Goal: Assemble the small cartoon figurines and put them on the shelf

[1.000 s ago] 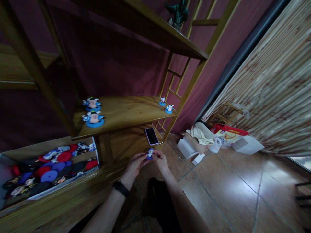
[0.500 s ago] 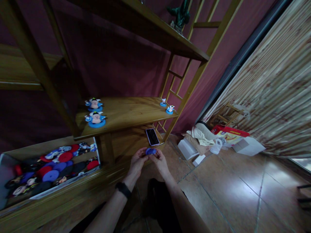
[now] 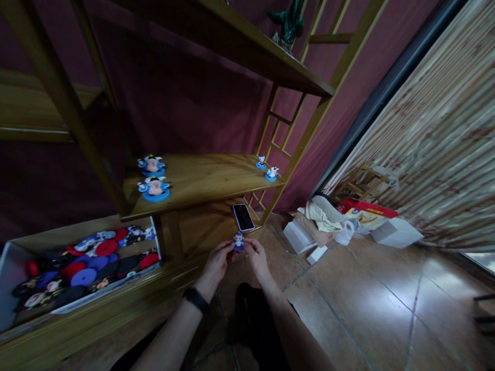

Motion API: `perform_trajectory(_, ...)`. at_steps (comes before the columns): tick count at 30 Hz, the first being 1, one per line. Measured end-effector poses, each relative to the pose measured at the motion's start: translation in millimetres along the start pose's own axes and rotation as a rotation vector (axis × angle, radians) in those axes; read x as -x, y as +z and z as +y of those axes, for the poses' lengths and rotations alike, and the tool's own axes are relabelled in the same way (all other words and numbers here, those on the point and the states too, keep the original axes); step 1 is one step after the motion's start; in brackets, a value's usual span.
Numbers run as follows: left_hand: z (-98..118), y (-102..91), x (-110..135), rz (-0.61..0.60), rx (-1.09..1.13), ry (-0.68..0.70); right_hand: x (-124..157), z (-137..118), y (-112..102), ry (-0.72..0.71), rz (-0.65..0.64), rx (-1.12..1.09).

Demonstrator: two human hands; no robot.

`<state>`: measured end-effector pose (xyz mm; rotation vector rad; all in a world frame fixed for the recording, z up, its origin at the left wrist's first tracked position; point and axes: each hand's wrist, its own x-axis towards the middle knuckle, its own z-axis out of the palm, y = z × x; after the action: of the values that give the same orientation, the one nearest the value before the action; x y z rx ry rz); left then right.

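Observation:
Between my hands is a small purple figurine (image 3: 238, 241), upright with its front facing me. My left hand (image 3: 219, 260) pinches it from the left, near its base. On the other side, the fingers of my right hand (image 3: 256, 255) close on its right edge. Just beyond my fingertips a phone (image 3: 243, 217) lies on the lower shelf. Two pig figurines on blue bases, a rear one (image 3: 151, 165) and a front one (image 3: 154, 189), stand at the left of the shelf above. Two smaller ones, a grey-white figurine (image 3: 260, 162) and a pig figurine (image 3: 271, 174), stand at its right end.
An open box (image 3: 11, 288) full of figurines with red, purple and black bases sits at lower left. The wooden shelf (image 3: 209, 175) has posts and an upper board (image 3: 247, 46) overhead. White boxes (image 3: 299, 237), bags and cloth lie on the tiled floor at right.
The purple figurine has been turned from its base side to upright, its front now showing. My hands stay in nearly the same place, and the view has shifted slightly.

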<state>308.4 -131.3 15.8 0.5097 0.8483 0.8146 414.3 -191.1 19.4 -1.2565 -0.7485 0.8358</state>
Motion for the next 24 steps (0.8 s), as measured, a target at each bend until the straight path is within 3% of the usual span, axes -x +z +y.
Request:
perform_trajectory(12, -0.7, -1.6, 3.1, -0.022, 0.027, -0.083, 4.3, -0.2, -5.5, 0.273, 0.043, -0.272)
perform_trajectory(16, -1.0, -3.4, 3.2, -0.065, 0.033, -0.104, 7.4, -2.2, -5.2, 0.309, 0.059, -0.341)
perform_trajectory(24, -4.6, -4.8, 4.8, -0.040, 0.019, -0.097, 8.8, 2.5, -5.2, 0.323, 0.089, -0.324)
